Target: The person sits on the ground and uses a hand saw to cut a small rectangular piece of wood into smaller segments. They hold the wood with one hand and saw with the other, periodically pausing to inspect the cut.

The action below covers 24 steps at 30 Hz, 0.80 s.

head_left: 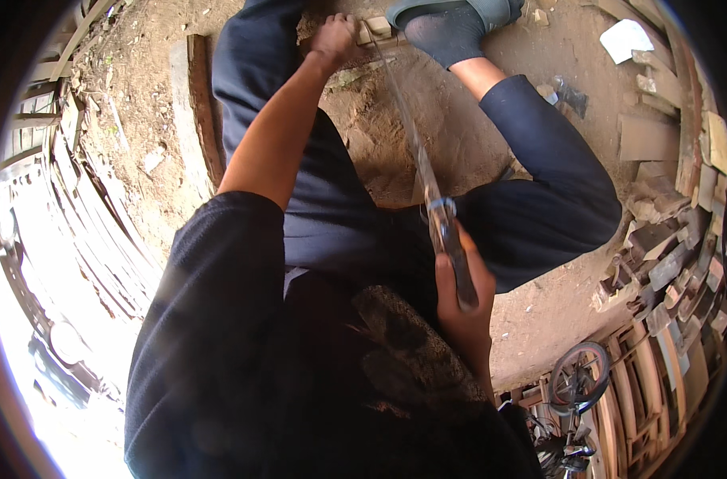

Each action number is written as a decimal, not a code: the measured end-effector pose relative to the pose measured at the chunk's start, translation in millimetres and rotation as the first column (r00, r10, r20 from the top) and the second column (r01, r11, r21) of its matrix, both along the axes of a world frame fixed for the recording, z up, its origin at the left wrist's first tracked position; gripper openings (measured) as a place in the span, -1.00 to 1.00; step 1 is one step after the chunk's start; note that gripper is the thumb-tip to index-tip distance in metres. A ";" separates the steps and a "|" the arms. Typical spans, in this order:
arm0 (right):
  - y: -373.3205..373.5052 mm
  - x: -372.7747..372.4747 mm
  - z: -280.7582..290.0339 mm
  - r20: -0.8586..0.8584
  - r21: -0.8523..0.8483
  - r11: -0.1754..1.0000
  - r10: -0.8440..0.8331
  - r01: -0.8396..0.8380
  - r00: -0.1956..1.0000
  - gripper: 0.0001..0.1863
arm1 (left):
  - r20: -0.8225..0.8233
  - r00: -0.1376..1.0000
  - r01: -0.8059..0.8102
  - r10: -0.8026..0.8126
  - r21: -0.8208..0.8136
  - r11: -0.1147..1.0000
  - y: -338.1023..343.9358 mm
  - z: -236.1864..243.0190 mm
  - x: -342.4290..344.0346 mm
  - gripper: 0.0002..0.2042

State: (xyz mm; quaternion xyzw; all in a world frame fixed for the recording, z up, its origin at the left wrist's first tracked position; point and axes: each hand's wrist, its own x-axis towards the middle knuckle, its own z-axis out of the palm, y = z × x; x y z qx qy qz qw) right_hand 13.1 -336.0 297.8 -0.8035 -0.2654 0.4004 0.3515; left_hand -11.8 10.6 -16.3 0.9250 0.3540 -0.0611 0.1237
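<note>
**Blade on the wood, both hands committed**

Nearest you, your right hand [459, 291] is closed in a full grip round the dark handle of the long knife [427, 191], fingers wrapped, thumb side up. The blade runs away from you over your lap, thin and pale, with its tip reaching the small wooden piece [377, 32] at the top of the view.

Further out, your left hand [331, 40] is curled down over that wooden piece, holding it on the dirt ground [451, 136] just beside your foot in a grey sock and sandal [451, 24]. I can't tell how the fingers sit underneath.

This looks like the cutting or shaving step, with the piece pinned and the blade laid on it. The next stroke calls for a steady pull along the blade's line, with your left fingers kept clear of the edge and the piece held firm.

Off to the right, stacked wood offcuts [667, 247] lie well apart.
</note>
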 end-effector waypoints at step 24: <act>13.2 -2.2 -1.0 -0.050 -0.069 0.998 -0.010 0.007 0.999 -0.52 | -0.003 0.999 -0.044 0.044 0.009 0.999 -1.5 -2.9 4.3 -0.23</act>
